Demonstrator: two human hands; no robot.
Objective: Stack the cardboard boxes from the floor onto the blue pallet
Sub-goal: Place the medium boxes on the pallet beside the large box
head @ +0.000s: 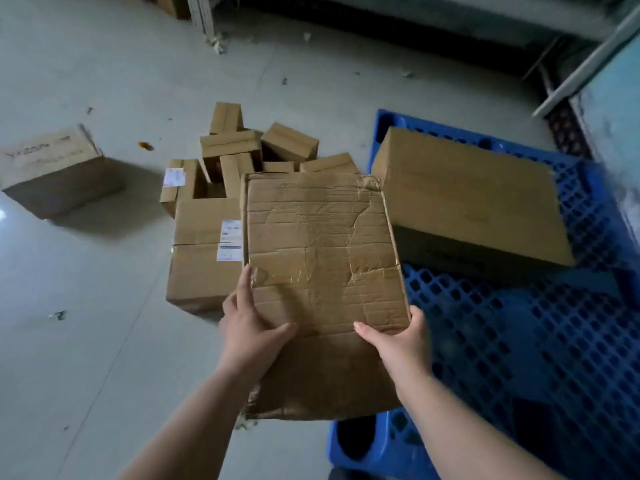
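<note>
Head view: box (322, 244) masking pallet (519, 323) edge

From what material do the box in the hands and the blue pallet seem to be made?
The held box looks like brown corrugated cardboard, matte: fine parallel ribs show through, and it is creased, with glossy tape patches. The left hand and right hand grip its near corners. The blue pallet seems moulded plastic, slightly glossy: one even colour and a regular lattice of holes.
</note>
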